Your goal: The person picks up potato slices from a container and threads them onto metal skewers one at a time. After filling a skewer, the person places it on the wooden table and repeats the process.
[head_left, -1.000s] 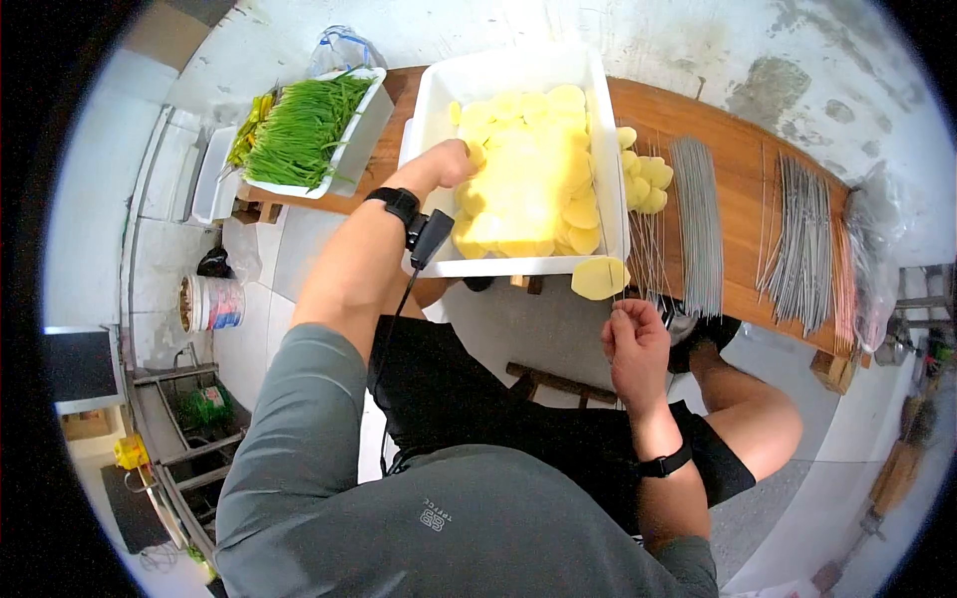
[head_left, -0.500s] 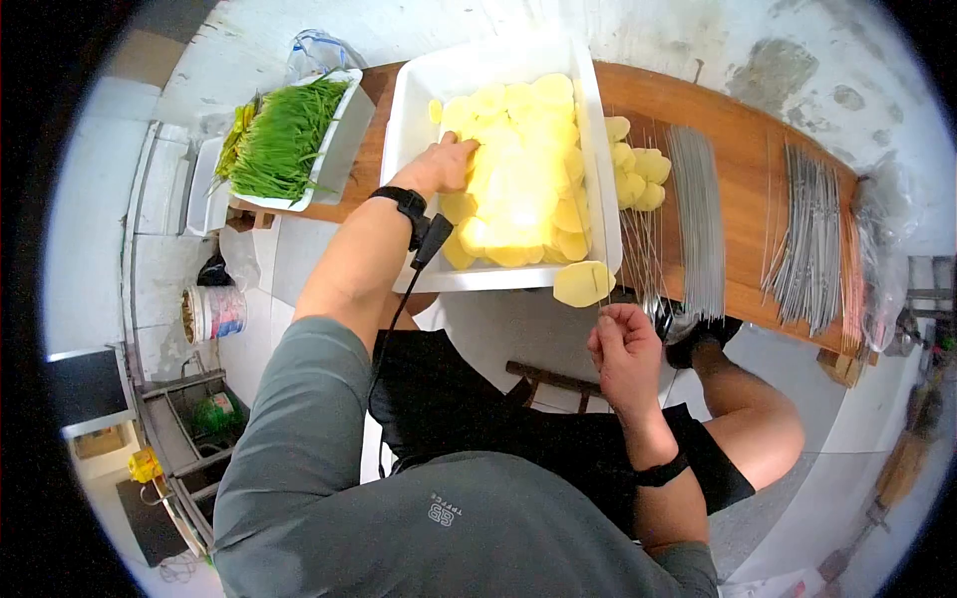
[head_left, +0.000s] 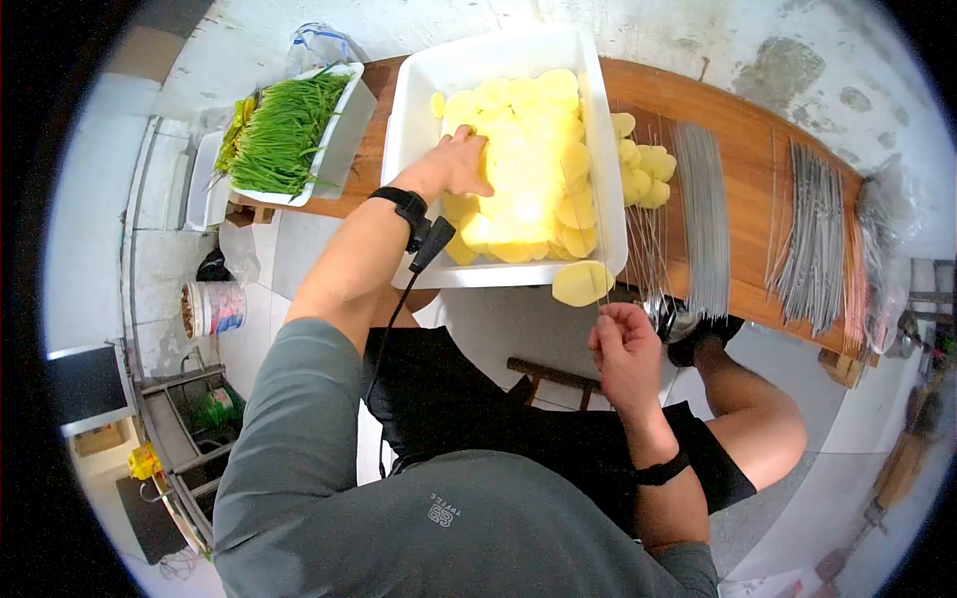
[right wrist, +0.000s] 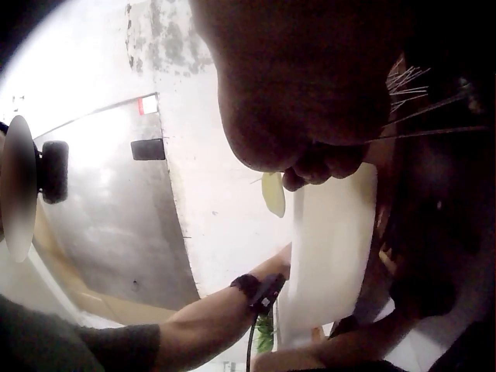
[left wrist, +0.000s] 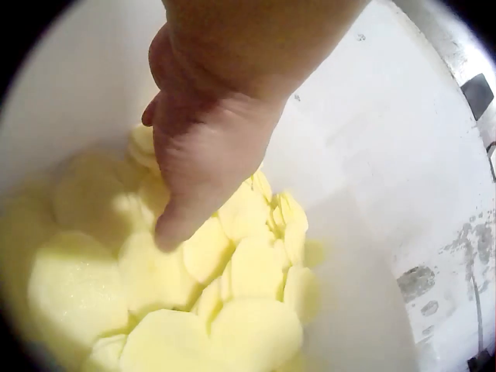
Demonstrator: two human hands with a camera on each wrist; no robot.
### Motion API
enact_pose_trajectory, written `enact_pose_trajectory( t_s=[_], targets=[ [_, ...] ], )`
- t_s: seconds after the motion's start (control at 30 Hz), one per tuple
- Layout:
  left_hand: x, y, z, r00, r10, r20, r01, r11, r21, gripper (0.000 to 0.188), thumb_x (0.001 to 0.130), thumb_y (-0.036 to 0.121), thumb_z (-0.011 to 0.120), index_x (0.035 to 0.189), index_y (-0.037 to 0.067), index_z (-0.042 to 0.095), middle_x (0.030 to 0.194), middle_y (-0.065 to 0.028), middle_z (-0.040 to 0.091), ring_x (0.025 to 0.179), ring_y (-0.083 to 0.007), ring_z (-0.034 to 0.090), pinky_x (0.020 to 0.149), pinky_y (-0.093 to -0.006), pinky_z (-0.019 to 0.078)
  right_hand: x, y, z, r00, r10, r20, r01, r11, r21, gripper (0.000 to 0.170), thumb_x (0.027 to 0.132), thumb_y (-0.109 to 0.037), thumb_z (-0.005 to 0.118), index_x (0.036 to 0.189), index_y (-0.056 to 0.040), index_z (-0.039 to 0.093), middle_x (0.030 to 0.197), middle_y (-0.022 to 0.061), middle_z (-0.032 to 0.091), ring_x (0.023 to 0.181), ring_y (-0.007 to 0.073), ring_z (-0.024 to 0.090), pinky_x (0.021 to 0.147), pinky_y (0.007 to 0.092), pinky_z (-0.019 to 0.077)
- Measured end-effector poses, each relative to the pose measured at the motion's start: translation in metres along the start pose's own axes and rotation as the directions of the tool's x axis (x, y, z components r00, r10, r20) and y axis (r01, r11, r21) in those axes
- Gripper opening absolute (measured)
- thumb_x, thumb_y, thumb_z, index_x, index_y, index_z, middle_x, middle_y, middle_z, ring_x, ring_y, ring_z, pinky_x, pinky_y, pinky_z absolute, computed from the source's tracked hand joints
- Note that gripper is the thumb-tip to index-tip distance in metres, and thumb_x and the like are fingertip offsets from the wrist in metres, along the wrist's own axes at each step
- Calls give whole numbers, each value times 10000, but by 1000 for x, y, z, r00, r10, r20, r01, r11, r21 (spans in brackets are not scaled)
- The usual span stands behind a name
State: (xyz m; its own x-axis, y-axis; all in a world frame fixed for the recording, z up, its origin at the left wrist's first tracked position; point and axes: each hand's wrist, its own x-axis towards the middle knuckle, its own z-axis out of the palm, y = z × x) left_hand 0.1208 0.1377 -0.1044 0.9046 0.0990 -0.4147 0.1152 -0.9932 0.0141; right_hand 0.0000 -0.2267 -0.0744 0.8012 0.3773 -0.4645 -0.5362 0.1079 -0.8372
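Note:
My left hand [head_left: 454, 167] reaches into a white plastic tub [head_left: 429, 72], its fingers spread over a heap of pale yellow potato slices [head_left: 543, 130]. In the left wrist view, the thumb of the left hand [left wrist: 205, 155] points down onto the slices [left wrist: 252, 267]. My right hand [head_left: 630, 359] pinches a thin metal skewer between thumb and fingers in front of the tub. One potato slice [head_left: 578, 284] is threaded on that skewer, close by the tub's near right corner. The right wrist view shows this slice [right wrist: 273, 194] edge-on beyond the dark right hand [right wrist: 302, 101].
Beside the tub lie skewered potato slices [head_left: 648, 164] on the wooden table [head_left: 748, 189]. Farther right are bundles of bare metal skewers [head_left: 706, 219] and a clear plastic bag [head_left: 887, 239]. A box of green chives [head_left: 289, 130] stands at the left, a bucket [head_left: 212, 309] on the floor below.
The left hand has gone from curled at the heap's left side to spread out over the slices. The right hand's skewer and slice shifted slightly left at first, then stayed nearly still.

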Motion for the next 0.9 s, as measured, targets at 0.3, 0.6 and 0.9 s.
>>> enact_pose_trajectory(
  t_s=[0.3, 0.6, 0.9],
  targets=[
    [-1, -23, -4, 978, -58, -200, 56, 998, -13, 640, 795, 246, 665, 1363, 82, 419, 1358, -253, 403, 1184, -422, 490, 1022, -430, 416, -2, -3, 1, 1000, -25, -9, 25, 999, 29, 113, 953, -97, 543, 1022, -8, 540, 732, 15, 570, 624, 63, 502, 543, 205, 401],
    [13, -12, 11, 992, -42, -116, 23, 987, -162, 624, 778, 256, 648, 1336, 50, 458, 1267, -250, 499, 1119, -410, 534, 968, -400, 452, -2, -6, 0, 1000, 7, -15, -7, 1000, 26, 112, 956, -100, 537, 1017, -7, 535, 740, 16, 570, 627, 64, 502, 552, 207, 407],
    [-9, -38, -31, 982, -189, -1, 143, 747, -650, 342, 882, 118, 517, 1182, -34, 579, 990, -134, 660, 894, -191, 635, 796, -318, 517, -2, -5, 0, 999, -36, -10, 36, 999, 5, 106, 953, -89, 531, 1014, -2, 536, 721, 11, 561, 629, 68, 503, 570, 212, 416]
  ],
)
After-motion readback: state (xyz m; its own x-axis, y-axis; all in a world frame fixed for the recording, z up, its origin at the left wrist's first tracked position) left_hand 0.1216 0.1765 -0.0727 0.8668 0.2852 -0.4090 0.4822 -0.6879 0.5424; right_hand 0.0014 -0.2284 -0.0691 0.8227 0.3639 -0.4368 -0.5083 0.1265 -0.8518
